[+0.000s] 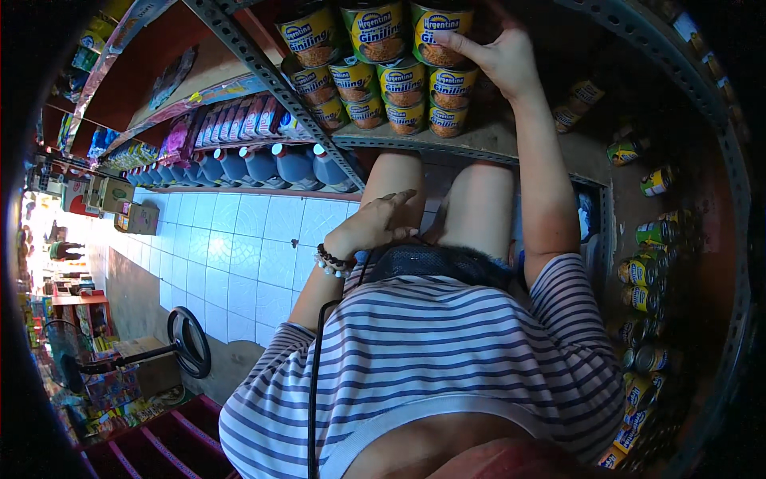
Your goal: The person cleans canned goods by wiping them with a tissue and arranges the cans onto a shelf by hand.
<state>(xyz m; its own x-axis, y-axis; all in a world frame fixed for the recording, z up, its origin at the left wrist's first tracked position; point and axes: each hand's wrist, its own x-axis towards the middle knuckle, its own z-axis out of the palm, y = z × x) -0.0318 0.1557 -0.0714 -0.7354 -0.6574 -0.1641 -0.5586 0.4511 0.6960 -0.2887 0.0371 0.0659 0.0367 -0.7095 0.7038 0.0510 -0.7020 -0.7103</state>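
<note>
My right hand (507, 60) is raised to the shelf ahead, its thumb lying across the front of a food can (441, 49) at the right end of the top row. The fingers curl round the can's far side, partly hidden. Beside it stand two more yellow-and-green cans, a middle can (373, 33) and a left can (309, 38). These rest on stacked rows of smaller-looking matching cans (401, 84). My left hand (375, 222) lies near my lap over my thigh, fingers stretched out and holding nothing. A beaded bracelet (331, 262) circles that wrist.
A metal shelf edge (471, 146) runs in front of my knees. Blue jugs (259, 166) with pale caps line the lower left shelf, below pink-and-blue packs (239, 120). More cans (642, 271) fill the right shelf. A stand fan (189, 343) and boxes (137, 217) stand on the left.
</note>
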